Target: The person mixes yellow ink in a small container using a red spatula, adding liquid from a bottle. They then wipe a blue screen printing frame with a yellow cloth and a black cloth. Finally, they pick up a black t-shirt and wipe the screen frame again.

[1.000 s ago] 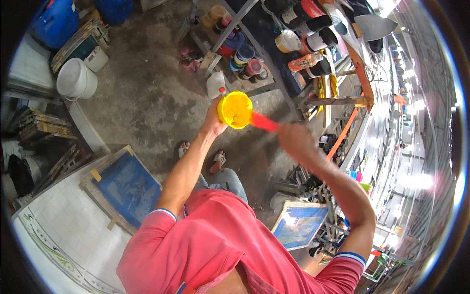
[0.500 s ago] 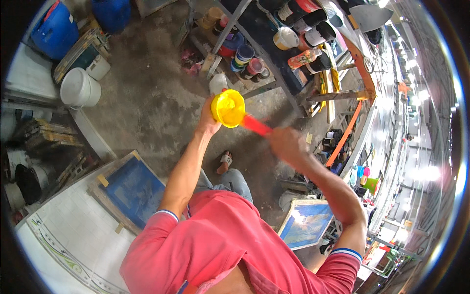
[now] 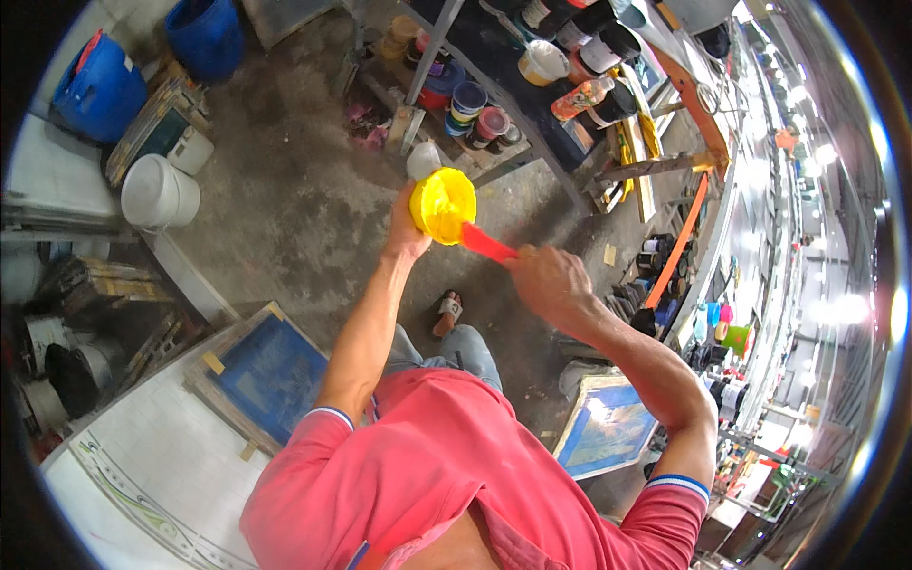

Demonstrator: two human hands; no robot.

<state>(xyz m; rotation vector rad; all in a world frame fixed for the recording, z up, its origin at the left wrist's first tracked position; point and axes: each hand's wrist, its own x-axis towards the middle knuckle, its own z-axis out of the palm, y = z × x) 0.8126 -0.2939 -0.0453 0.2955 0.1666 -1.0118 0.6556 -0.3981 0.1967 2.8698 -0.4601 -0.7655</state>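
My left hand [image 3: 406, 228] is closed around the side of a yellow tub [image 3: 416, 203], whose open mouth faces up toward me. Inside is thick yellow ink or paint [image 3: 446, 202]. A red spatula [image 3: 489, 244] is gripped in my right hand [image 3: 553, 283], its far end at the tub's lower right rim, by the yellow stuff. Whether its tip dips into the paint is hard to make out. Just beyond the tub shows a whitish, translucent container [image 3: 424, 160], partly covered by it.
A rack at the upper right carries paint pots [image 3: 543, 63] and a bottle [image 3: 581, 98]. White buckets [image 3: 160, 192] and blue barrels [image 3: 204, 40] stand at the left. Framed blue screens lean at lower left [image 3: 271, 375] and lower right [image 3: 605, 427]. Concrete floor [image 3: 294, 180] lies between.
My right hand and the red spatula have shifted slightly left, bringing the spatula's end closer over the tub's rim. The left hand keeps hold of the tub in nearly the same place.
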